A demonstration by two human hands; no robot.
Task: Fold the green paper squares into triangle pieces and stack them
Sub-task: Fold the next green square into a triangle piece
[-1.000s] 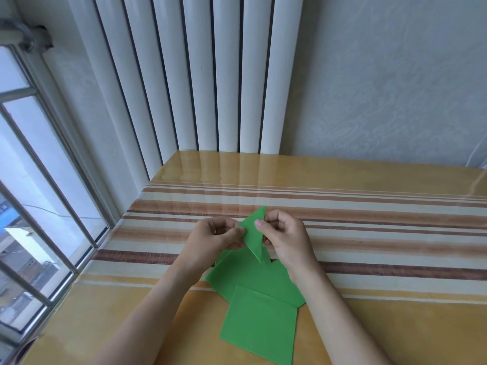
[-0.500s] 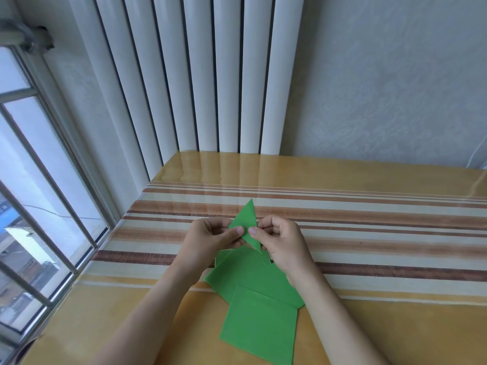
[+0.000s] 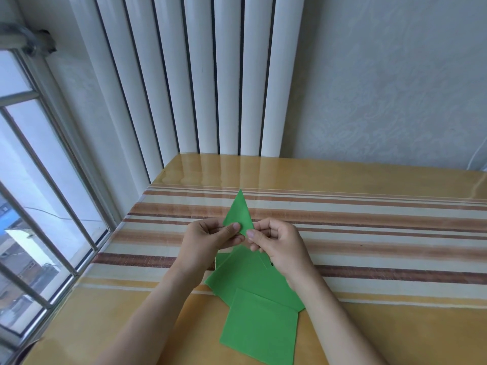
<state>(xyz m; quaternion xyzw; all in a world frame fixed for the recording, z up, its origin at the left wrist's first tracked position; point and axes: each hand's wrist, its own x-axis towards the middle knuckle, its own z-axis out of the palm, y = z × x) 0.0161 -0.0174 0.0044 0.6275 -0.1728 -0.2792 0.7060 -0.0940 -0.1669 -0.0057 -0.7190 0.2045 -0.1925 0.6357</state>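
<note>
We see the table [image 3: 369,180] with its striped cloth, little changed from a second ago. On its near part the pile of squares [image 3: 259,327] lies where it did, loosely overlapped, just below both wrists. The left hand [image 3: 208,239] and right hand [image 3: 279,245] sit slightly farther than before, each pinching the near corner of the triangle [image 3: 238,214] between thumb and curled fingers. The triangle has turned: a second ago it leaned right between the hands; now it stands nearly upright, its tip pointing far, held above the cloth.
</note>
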